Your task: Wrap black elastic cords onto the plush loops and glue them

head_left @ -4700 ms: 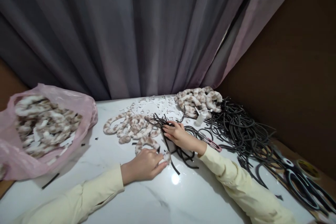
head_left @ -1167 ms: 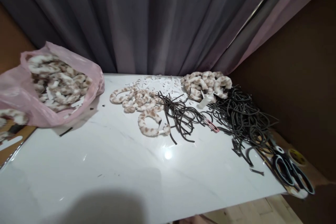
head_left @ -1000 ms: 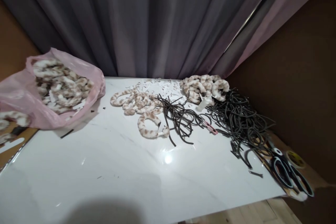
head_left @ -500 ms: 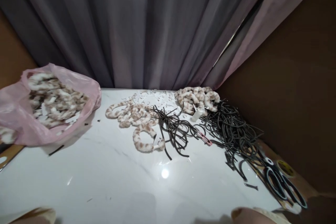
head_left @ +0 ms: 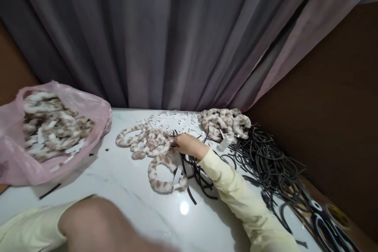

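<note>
My right hand point(head_left: 189, 145) reaches across the table to the left end of a loose bunch of black cords point(head_left: 201, 179), its fingers pressed together on something at the edge of the fluffy pile. That pile of brown-and-white fluffy rings point(head_left: 153, 141) lies just left of the fingers. One separate fluffy ring point(head_left: 161, 185), with a white tag, lies nearer. My left hand point(head_left: 103, 228) is low in the frame, blurred, over the near table; its fingers are not made out.
A pink plastic bag point(head_left: 103, 116) of fluffy pieces is at left. More fluffy rings point(head_left: 218, 120), a small white bottle point(head_left: 226, 141), a large heap of black cords point(head_left: 265, 153) and scissors point(head_left: 325, 228) are at right. Paper scraps point(head_left: 174, 120) lie at the back.
My right hand has come in from the bottom edge to the cords and fluffy pile. My left hand and forearm have moved in over the near table. The view has shifted slightly.
</note>
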`<state>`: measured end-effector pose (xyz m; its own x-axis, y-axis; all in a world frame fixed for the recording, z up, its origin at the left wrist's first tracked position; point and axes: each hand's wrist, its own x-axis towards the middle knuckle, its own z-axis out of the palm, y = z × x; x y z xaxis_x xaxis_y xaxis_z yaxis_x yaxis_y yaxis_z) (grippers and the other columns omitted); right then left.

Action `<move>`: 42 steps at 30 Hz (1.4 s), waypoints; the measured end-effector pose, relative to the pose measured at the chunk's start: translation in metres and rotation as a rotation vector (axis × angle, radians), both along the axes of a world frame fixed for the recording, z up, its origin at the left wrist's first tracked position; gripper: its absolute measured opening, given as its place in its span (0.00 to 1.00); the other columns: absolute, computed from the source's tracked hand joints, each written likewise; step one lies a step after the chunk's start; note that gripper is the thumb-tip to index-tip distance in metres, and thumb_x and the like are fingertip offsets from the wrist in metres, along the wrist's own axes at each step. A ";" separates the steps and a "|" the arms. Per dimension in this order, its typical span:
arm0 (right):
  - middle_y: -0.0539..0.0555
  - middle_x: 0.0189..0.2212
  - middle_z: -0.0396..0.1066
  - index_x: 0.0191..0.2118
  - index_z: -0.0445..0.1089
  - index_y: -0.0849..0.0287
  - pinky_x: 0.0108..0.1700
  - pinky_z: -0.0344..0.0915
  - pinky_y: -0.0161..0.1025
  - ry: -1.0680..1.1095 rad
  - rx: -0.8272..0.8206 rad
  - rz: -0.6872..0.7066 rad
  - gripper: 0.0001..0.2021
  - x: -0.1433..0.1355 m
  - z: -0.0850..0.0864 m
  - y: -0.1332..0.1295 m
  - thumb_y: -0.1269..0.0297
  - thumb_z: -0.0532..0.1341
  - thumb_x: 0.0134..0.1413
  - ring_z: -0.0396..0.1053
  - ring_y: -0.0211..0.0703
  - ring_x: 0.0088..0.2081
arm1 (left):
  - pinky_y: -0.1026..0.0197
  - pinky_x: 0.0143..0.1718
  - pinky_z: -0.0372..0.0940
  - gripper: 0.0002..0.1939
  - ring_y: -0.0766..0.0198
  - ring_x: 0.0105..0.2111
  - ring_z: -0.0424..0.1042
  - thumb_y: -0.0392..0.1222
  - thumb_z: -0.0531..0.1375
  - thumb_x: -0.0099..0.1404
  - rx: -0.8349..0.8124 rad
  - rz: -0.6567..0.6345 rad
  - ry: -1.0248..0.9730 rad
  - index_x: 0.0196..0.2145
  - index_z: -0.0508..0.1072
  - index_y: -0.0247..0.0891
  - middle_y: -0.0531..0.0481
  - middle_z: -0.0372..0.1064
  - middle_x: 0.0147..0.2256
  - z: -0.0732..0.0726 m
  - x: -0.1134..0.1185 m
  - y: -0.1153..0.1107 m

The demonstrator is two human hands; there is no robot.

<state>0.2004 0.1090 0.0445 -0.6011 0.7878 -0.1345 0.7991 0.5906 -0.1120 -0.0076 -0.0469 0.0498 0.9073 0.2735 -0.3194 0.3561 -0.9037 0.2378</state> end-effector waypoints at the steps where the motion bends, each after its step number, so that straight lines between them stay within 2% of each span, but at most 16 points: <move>1: 0.61 0.31 0.72 0.30 0.71 0.65 0.34 0.61 0.35 0.005 -0.006 -0.009 0.04 -0.004 -0.007 0.004 0.76 0.59 0.48 0.69 0.47 0.36 | 0.54 0.44 0.65 0.24 0.53 0.51 0.64 0.54 0.52 0.64 0.008 0.025 -0.033 0.54 0.62 0.39 0.42 0.61 0.53 0.007 0.008 0.012; 2: 0.60 0.30 0.72 0.28 0.71 0.64 0.34 0.61 0.35 0.016 -0.013 -0.016 0.05 -0.006 -0.013 0.007 0.78 0.59 0.47 0.69 0.46 0.35 | 0.55 0.44 0.65 0.27 0.52 0.51 0.64 0.56 0.51 0.64 0.020 0.073 -0.074 0.55 0.61 0.37 0.39 0.60 0.53 0.012 0.016 0.023; 4: 0.59 0.28 0.72 0.26 0.71 0.63 0.33 0.61 0.35 0.063 -0.023 -0.022 0.07 -0.005 -0.018 0.010 0.81 0.58 0.44 0.69 0.45 0.33 | 0.54 0.42 0.64 0.25 0.49 0.47 0.67 0.56 0.51 0.63 0.114 0.380 -0.227 0.47 0.68 0.32 0.34 0.65 0.48 0.017 0.033 0.041; 5: 0.58 0.27 0.72 0.25 0.71 0.63 0.32 0.61 0.35 0.097 -0.026 -0.023 0.07 -0.002 -0.016 0.012 0.81 0.58 0.43 0.69 0.45 0.32 | 0.54 0.40 0.63 0.23 0.49 0.43 0.69 0.55 0.51 0.63 0.159 0.459 -0.256 0.42 0.70 0.31 0.35 0.68 0.44 0.015 0.040 0.047; 8: 0.55 0.25 0.71 0.26 0.70 0.64 0.31 0.60 0.34 0.258 -0.002 -0.036 0.05 0.015 -0.001 0.018 0.79 0.59 0.43 0.68 0.42 0.29 | 0.58 0.33 0.61 0.21 0.53 0.33 0.70 0.56 0.54 0.62 0.128 0.472 -0.180 0.33 0.71 0.32 0.42 0.70 0.34 -0.001 0.057 0.057; 12: 0.53 0.27 0.72 0.31 0.67 0.64 0.31 0.61 0.31 0.557 0.063 -0.098 0.03 0.047 0.030 0.025 0.71 0.57 0.52 0.69 0.37 0.29 | 0.62 0.27 0.57 0.19 0.56 0.28 0.69 0.56 0.60 0.57 0.089 0.472 -0.172 0.29 0.70 0.34 0.45 0.69 0.28 -0.031 0.064 0.063; 14: 0.54 0.29 0.73 0.35 0.65 0.63 0.29 0.61 0.31 0.742 0.088 -0.156 0.08 0.061 0.045 0.025 0.63 0.55 0.56 0.69 0.36 0.29 | 0.63 0.25 0.54 0.16 0.59 0.26 0.68 0.53 0.59 0.58 -0.024 0.494 -0.186 0.28 0.69 0.35 0.48 0.68 0.26 -0.039 0.064 0.068; 16: 0.53 0.29 0.73 0.35 0.65 0.61 0.30 0.62 0.31 1.097 0.066 -0.217 0.10 0.072 0.057 0.020 0.59 0.58 0.53 0.70 0.37 0.30 | 0.65 0.23 0.52 0.15 0.63 0.24 0.66 0.52 0.57 0.60 -0.185 0.521 -0.221 0.29 0.69 0.35 0.49 0.66 0.25 -0.041 0.062 0.077; 18: 0.50 0.27 0.72 0.32 0.66 0.60 0.34 0.64 0.32 1.453 -0.002 -0.225 0.10 0.079 0.068 0.012 0.60 0.64 0.47 0.71 0.37 0.32 | 0.66 0.22 0.51 0.18 0.66 0.22 0.62 0.54 0.53 0.62 -0.356 0.553 -0.268 0.29 0.69 0.35 0.51 0.64 0.24 -0.037 0.059 0.086; 21: 0.47 0.24 0.70 0.32 0.68 0.59 0.36 0.65 0.34 1.637 -0.096 -0.176 0.08 0.082 0.081 -0.003 0.65 0.66 0.46 0.70 0.36 0.30 | 0.67 0.18 0.49 0.24 0.71 0.16 0.54 0.60 0.50 0.62 -0.712 0.634 -0.309 0.28 0.69 0.34 0.55 0.57 0.16 -0.025 0.053 0.101; 23: 0.48 0.23 0.70 0.33 0.68 0.59 0.33 0.66 0.34 1.606 -0.146 -0.131 0.06 0.081 0.087 -0.013 0.65 0.65 0.48 0.69 0.35 0.27 | 0.67 0.15 0.44 0.26 0.72 0.11 0.46 0.62 0.49 0.62 -0.950 0.708 -0.330 0.31 0.70 0.34 0.59 0.50 0.11 -0.017 0.050 0.107; 25: 0.48 0.22 0.70 0.33 0.69 0.59 0.28 0.64 0.32 1.492 -0.176 -0.108 0.06 0.076 0.090 -0.021 0.65 0.65 0.48 0.67 0.34 0.22 | 0.67 0.13 0.41 0.25 0.73 0.09 0.44 0.61 0.50 0.62 -1.101 0.767 -0.416 0.32 0.71 0.34 0.60 0.51 0.10 -0.010 0.047 0.111; 29: 0.48 0.17 0.68 0.34 0.73 0.63 0.20 0.57 0.30 1.021 -0.304 -0.062 0.09 0.061 0.087 -0.030 0.63 0.65 0.47 0.60 0.32 0.17 | 0.68 0.15 0.48 0.24 0.74 0.11 0.53 0.56 0.51 0.64 -1.290 0.840 -0.595 0.27 0.70 0.31 0.52 0.63 0.16 -0.003 0.043 0.114; 32: 0.50 0.19 0.70 0.33 0.75 0.65 0.23 0.57 0.30 0.712 -0.246 0.123 0.06 0.049 0.083 -0.034 0.68 0.62 0.51 0.62 0.32 0.20 | 0.68 0.15 0.48 0.23 0.74 0.12 0.55 0.55 0.51 0.64 -1.358 0.830 -0.634 0.28 0.70 0.29 0.47 0.69 0.21 -0.002 0.039 0.116; 35: 0.52 0.26 0.73 0.34 0.76 0.63 0.31 0.59 0.30 0.542 -0.109 0.301 0.08 0.041 0.077 -0.037 0.76 0.58 0.53 0.67 0.34 0.27 | 0.67 0.13 0.43 0.21 0.75 0.12 0.52 0.53 0.51 0.64 -1.382 0.818 -0.655 0.34 0.71 0.29 0.46 0.71 0.24 -0.001 0.035 0.115; 42: 0.51 0.28 0.72 0.30 0.75 0.61 0.34 0.59 0.29 0.528 -0.047 0.397 0.10 0.034 0.068 -0.037 0.76 0.57 0.56 0.67 0.34 0.28 | 0.67 0.14 0.40 0.23 0.75 0.12 0.44 0.52 0.49 0.66 -1.385 0.838 -0.635 0.33 0.72 0.29 0.47 0.69 0.21 0.010 0.032 0.111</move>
